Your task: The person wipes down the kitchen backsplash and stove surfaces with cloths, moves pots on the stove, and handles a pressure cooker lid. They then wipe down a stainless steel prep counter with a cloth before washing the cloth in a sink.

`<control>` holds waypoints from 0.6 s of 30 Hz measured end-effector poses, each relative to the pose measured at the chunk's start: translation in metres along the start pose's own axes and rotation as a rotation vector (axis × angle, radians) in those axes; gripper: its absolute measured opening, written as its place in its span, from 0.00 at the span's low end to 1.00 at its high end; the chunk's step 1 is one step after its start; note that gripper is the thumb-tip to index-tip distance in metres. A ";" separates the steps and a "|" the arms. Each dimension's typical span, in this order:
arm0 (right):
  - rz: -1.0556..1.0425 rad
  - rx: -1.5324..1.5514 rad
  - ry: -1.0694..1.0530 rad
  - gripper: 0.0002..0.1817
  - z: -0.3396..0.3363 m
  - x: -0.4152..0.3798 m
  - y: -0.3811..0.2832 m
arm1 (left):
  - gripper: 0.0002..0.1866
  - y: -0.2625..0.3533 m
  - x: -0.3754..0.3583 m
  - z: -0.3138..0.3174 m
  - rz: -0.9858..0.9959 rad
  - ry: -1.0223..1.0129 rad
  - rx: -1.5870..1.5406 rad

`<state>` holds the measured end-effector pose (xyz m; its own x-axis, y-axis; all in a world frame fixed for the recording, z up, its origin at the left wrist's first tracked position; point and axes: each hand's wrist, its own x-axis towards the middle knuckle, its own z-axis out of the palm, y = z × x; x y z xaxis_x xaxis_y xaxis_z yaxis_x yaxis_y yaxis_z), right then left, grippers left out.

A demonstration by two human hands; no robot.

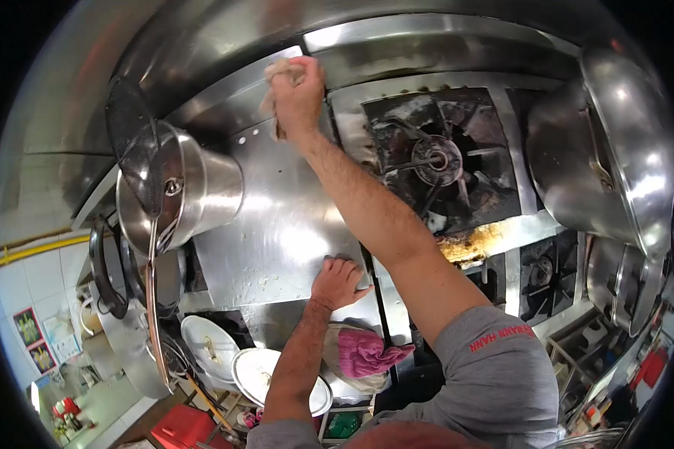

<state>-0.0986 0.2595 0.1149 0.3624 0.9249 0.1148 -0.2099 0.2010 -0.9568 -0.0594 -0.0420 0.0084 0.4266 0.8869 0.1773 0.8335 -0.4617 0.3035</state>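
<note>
My right hand (301, 93) is stretched far forward, closed on a crumpled beige cloth (279, 76). It presses the cloth near the back of a flat steel worktop (277, 187), beside the raised steel back panel. My left hand (339, 283) rests on the worktop's near part, holding nothing, with its thumb apart from the fingers. A folded purple cloth (367, 352) and a pale cloth (335, 346) hang at the near edge, just below that hand. Wet marks and drops show on the worktop.
Right of the worktop is a gas burner (438, 159) with a sooty grate. Beyond it stands a large steel pot (565, 165). On the left, a steel pot (217, 187) has a long-handled mesh strainer (132, 142) over it. White lids (258, 370) lie near the front.
</note>
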 end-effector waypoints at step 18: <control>-0.134 -0.869 0.008 0.13 -0.292 0.255 0.043 | 0.26 0.004 0.007 -0.005 -0.005 -0.005 0.018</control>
<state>0.2502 0.4099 0.0250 0.3413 0.9083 0.2420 0.5991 -0.0118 -0.8006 -0.0547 -0.0378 0.0153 0.4242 0.8892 0.1715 0.8418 -0.4570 0.2873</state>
